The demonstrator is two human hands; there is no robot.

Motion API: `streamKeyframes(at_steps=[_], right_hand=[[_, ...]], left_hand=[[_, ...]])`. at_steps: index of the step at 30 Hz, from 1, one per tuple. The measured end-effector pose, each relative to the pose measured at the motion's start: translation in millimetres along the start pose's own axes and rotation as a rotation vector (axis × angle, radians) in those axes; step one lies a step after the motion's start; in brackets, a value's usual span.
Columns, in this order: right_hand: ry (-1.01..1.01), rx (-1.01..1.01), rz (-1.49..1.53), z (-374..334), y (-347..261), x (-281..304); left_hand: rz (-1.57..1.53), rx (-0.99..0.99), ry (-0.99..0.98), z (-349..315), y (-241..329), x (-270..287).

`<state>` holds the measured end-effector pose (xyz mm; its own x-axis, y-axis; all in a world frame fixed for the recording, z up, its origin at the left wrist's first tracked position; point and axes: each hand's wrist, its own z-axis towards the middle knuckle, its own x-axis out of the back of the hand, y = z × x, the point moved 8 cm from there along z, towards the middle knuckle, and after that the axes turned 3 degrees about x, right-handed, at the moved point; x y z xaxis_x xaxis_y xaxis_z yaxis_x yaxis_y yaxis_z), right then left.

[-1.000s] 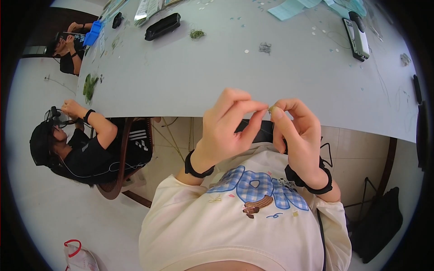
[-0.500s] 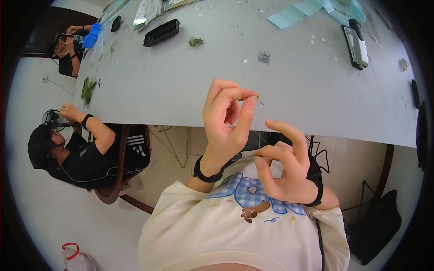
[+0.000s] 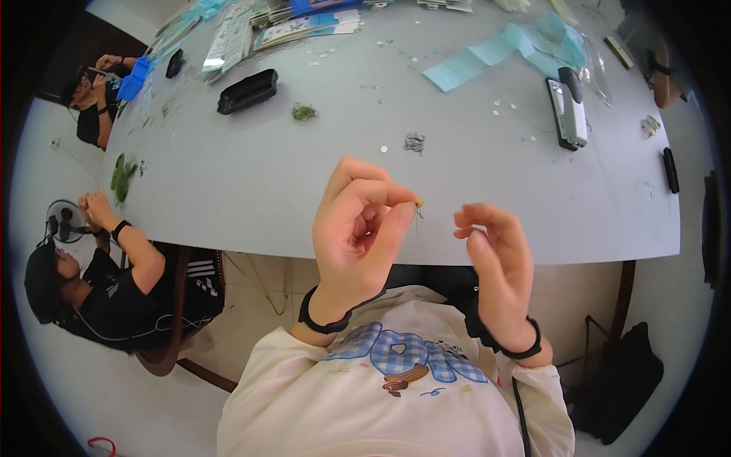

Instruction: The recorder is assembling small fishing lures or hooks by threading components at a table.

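My left hand point(image 3: 354, 228) is raised over the near edge of the table, thumb and forefinger pinched on a small dark hook point(image 3: 419, 214). A yellowish bit shows at the fingertips, and a thin thread seems to hang below, too fine to follow. To its right my right hand point(image 3: 499, 263) is held up, fingers bent and apart from the thumb, with nothing visible between them. Beyond the hands lies a small heap of dark hooks point(image 3: 413, 142), with a white round disc point(image 3: 384, 149) beside it. A tangle of green thread point(image 3: 303, 112) lies farther left.
On the grey table point(image 3: 251, 183) are a black tray point(image 3: 247, 91), a stapler point(image 3: 567, 114), light-blue sheets point(image 3: 491, 53) and stacked packets point(image 3: 304, 29). A seated person point(image 3: 114, 282) works at left, another point(image 3: 95, 103) beyond. A black bag point(image 3: 620, 385) stands at lower right.
My right hand has lifted and moved right, its fingers spreading apart from a near pinch by the thread. The left hand still pinches the hook. The view has shifted, showing more of the table's far side.
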<state>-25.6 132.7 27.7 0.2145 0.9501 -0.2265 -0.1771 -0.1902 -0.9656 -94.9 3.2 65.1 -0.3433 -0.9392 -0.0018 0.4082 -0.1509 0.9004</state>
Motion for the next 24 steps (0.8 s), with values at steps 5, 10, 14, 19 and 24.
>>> streamKeyframes(at_steps=[5,10,14,19,24], right_hand=[[-0.196,-0.305,0.029,19.2,5.9,-6.3],[-0.235,-0.493,0.315,11.4,20.0,-22.8],[-0.192,-0.524,0.392,8.1,24.6,-23.6],[-0.041,-0.305,0.291,13.6,16.4,-7.6],[0.035,0.131,-0.228,22.7,-16.5,7.0]], left_hand=[[-0.017,0.009,-0.042,3.2,3.3,-11.4],[-0.037,0.025,-0.062,2.5,-1.7,-13.8],[-0.046,0.054,-0.063,-0.3,-4.2,-13.8],[-0.012,0.093,-0.042,-1.9,-7.7,-13.6],[0.045,0.217,-0.064,-4.8,-18.8,-20.2]])
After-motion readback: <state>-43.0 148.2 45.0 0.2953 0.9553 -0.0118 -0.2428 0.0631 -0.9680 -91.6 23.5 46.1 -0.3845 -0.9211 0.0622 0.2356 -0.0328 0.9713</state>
